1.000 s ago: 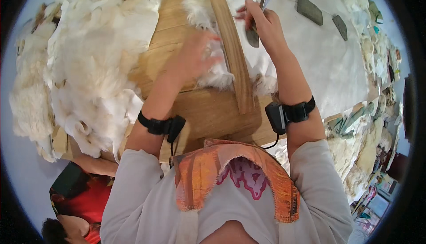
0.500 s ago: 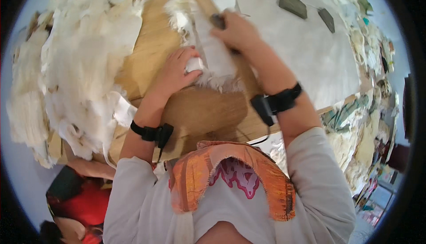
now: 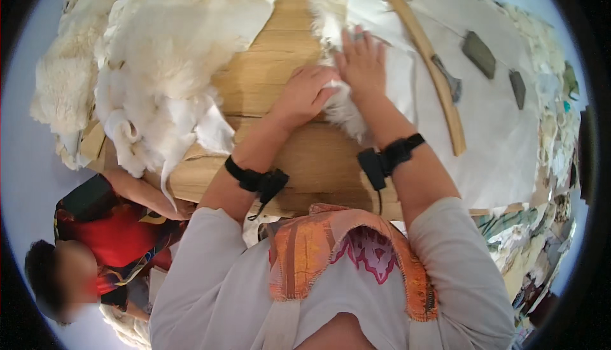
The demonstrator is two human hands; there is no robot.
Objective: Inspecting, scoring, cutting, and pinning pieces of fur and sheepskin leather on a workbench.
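A strip of white fur hide (image 3: 345, 111) lies on the wooden board in front of me, its fluffy edge showing below my hands. My left hand (image 3: 307, 95) is closed, fingers curled over the hide's folded edge. Beside it, my right hand (image 3: 364, 63) lies flat on the hide with fingers spread, holding nothing. To the right, a long curved wooden-handled scraper (image 3: 420, 44) with a dark metal blade at its middle rests on a pale sheet (image 3: 490, 152). What lies under my left palm is hidden.
Two grey-green stone blocks (image 3: 478, 55) lie on the pale sheet at the right. Piles of cream fur hides (image 3: 165, 50) cover the left side of the wooden board (image 3: 273, 63). Another person (image 3: 121, 235) in red sits at the lower left. Scraps (image 3: 534, 248) heap along the right.
My right hand has let go of the scraper, now lying on the pale sheet, and has come down flat on the hide. My left hand keeps its place at the hide's edge; the view has shifted.
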